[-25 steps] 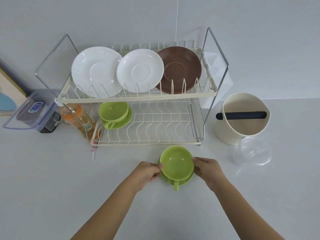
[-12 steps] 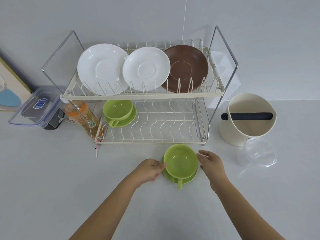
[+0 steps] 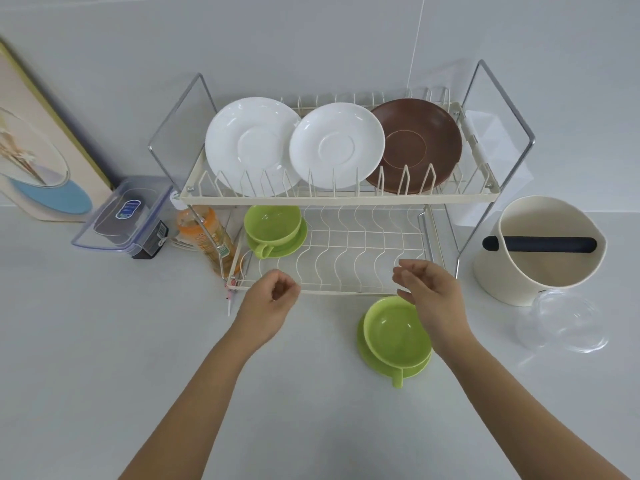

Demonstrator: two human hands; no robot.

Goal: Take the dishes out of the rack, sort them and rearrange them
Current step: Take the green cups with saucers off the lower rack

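Observation:
A two-tier cream wire dish rack [image 3: 346, 199] stands against the wall. Its upper tier holds a large white plate [image 3: 251, 147], a smaller white plate [image 3: 337, 145] and a brown plate [image 3: 415, 147], all on edge. On the lower tier at the left sits a green cup on a green saucer [image 3: 273, 228]. A second green cup and saucer [image 3: 393, 336] rests on the table in front of the rack. My left hand [image 3: 268, 304] hovers by the rack's front edge, fingers loosely curled, holding nothing. My right hand [image 3: 429, 292] hangs above the table cup's far rim, fingers apart and empty.
A cream tub with a black bar [image 3: 540, 247] stands right of the rack, a clear plastic lid [image 3: 561, 323] in front of it. Left of the rack are an orange bottle [image 3: 204, 237], a clear lidded box [image 3: 128, 216] and a leaning picture board [image 3: 38, 150].
Both hands have let go of the green cup and saucer on the table and lifted toward the rack's lower tier. The view has shifted, so the cup appears further right.

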